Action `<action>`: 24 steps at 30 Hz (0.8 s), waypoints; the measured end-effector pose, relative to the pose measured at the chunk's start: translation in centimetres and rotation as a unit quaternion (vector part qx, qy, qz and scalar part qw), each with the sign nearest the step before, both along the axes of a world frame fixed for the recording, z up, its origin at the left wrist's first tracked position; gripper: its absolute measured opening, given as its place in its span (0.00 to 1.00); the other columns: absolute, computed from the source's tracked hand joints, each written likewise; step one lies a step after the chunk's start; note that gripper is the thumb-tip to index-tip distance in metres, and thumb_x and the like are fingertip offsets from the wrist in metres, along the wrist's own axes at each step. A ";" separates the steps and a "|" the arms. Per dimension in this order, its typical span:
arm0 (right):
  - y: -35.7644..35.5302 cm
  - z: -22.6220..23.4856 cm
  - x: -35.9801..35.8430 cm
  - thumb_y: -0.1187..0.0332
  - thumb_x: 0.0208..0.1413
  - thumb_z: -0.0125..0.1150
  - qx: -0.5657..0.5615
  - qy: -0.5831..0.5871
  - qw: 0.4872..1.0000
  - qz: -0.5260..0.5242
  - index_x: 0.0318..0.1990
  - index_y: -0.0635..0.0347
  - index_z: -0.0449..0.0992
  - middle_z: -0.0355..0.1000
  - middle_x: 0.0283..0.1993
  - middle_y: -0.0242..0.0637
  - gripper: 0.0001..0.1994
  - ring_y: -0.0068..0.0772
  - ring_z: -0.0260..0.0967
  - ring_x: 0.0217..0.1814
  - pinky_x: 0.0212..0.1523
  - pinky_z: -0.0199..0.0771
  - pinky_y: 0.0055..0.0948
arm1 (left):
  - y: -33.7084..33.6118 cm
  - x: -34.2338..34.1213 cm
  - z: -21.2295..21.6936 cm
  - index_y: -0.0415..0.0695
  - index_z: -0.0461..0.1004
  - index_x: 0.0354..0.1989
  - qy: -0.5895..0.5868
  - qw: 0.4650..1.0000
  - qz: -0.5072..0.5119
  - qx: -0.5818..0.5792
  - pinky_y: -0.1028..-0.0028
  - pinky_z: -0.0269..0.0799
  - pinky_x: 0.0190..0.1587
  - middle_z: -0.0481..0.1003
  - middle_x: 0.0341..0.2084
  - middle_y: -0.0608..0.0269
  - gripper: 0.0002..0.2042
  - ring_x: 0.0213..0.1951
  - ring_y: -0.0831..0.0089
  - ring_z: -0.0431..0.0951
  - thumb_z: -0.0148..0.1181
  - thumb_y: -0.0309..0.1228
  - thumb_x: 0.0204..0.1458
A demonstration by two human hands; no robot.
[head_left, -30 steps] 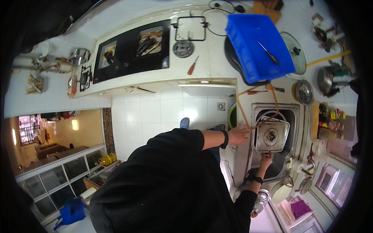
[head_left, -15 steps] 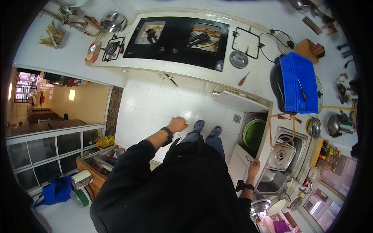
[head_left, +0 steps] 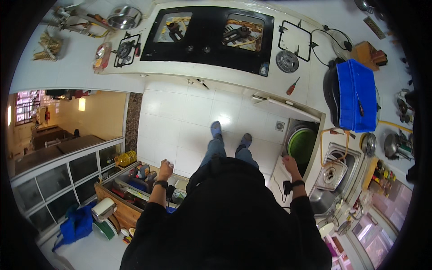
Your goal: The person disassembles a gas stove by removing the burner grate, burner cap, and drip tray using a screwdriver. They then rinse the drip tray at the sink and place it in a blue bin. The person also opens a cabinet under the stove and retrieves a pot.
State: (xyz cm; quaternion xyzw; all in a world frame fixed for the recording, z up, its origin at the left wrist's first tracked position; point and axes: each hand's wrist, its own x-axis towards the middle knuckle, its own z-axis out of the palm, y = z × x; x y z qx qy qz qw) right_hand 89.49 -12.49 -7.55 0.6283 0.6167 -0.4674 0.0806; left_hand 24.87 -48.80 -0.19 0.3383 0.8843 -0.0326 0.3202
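My left hand (head_left: pixel 165 169) is lowered on the left, its fingers curled closed. Something small and pale shows at the fingertips, too small to name. Beside it is an open wooden box (head_left: pixel 118 213) with a power drill (head_left: pixel 142 173) and other tools inside. On the right, my right hand (head_left: pixel 291 164) has its fingers drawn together at the edge of an open white cabinet door (head_left: pixel 278 180). Past the fingers, a round green basin or tray (head_left: pixel 301 146) stands inside the cabinet. Dark bands circle both wrists, with a cable running near the right one.
A black glass gas hob (head_left: pixel 207 40) lies on the far counter. A screwdriver (head_left: pixel 293 86) and a blue basket (head_left: pixel 357 96) are to its right. The metal sink (head_left: pixel 321 204) is beside my right arm. An oil bottle (head_left: pixel 125 158) stands by the box.
My left hand has swung back and left from over the floor to beside the wooden box. My right hand has moved forward along the cabinet door. My feet have shifted apart.
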 end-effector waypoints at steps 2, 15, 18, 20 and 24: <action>1.6 -0.1 -2.5 0.59 0.57 0.65 -0.008 0.038 0.999 -0.031 0.48 0.65 0.78 0.80 0.42 0.50 0.19 0.49 0.79 0.45 0.48 0.78 0.39 | 0.3 0.0 -1.1 0.39 0.66 0.65 -0.059 0.997 0.017 0.044 0.54 0.70 0.62 0.71 0.56 0.32 0.30 0.62 0.40 0.69 0.67 0.36 0.54; 9.9 3.1 -26.4 0.63 0.65 0.61 0.019 0.205 0.930 -0.303 0.57 0.61 0.74 0.76 0.46 0.32 0.17 0.27 0.76 0.49 0.44 0.79 0.31 | 16.3 -21.3 -0.8 0.42 0.69 0.64 -0.149 0.944 0.195 0.222 0.65 0.79 0.45 0.81 0.46 0.51 0.24 0.44 0.61 0.83 0.60 0.35 0.60; 16.3 2.3 -29.6 0.62 0.65 0.62 0.042 0.181 0.928 -0.324 0.59 0.60 0.73 0.75 0.48 0.32 0.19 0.23 0.72 0.45 0.42 0.77 0.27 | 23.1 -26.1 0.6 0.42 0.67 0.66 -0.211 0.884 0.309 0.281 0.69 0.78 0.41 0.79 0.45 0.56 0.24 0.43 0.68 0.81 0.57 0.34 0.61; 20.2 1.4 -31.3 0.61 0.63 0.63 0.096 0.213 0.898 -0.373 0.58 0.65 0.73 0.76 0.47 0.36 0.21 0.25 0.71 0.42 0.40 0.73 0.25 | 27.8 -28.9 1.0 0.41 0.66 0.66 -0.207 0.862 0.326 0.328 0.69 0.78 0.39 0.78 0.45 0.57 0.25 0.43 0.68 0.81 0.57 0.35 0.61; 27.1 -0.3 -33.4 0.62 0.59 0.63 0.247 0.095 0.929 -0.259 0.55 0.74 0.75 0.80 0.46 0.47 0.24 0.39 0.78 0.44 0.47 0.76 0.37 | 35.9 -34.4 0.2 0.35 0.68 0.64 -0.163 0.861 0.342 0.340 0.70 0.78 0.39 0.78 0.43 0.57 0.26 0.44 0.69 0.81 0.58 0.35 0.60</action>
